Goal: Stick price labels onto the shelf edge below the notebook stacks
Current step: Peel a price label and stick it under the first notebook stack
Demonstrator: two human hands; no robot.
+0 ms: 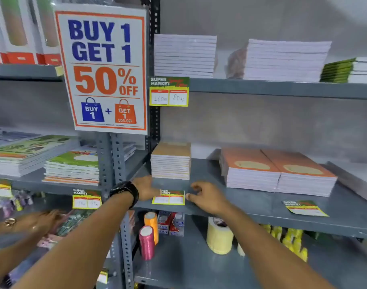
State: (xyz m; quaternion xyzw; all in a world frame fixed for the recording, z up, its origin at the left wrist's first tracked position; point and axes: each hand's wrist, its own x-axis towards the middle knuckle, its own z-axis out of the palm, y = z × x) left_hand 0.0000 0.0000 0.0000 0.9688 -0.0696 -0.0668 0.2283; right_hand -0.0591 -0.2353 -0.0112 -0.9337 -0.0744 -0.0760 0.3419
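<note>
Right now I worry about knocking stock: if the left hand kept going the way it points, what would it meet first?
Probably the price label at its fingertips; left hand. Depth is unclear.

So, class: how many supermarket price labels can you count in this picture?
5: top shelf edge; between the hands; lying flat at right; left bay's edge; far left, cut off. More may be hidden.

Yellow-bordered price label [168, 197] flat against grey shelf edge [230, 213] below small brown-covered notebook stack [170, 161].
</note>
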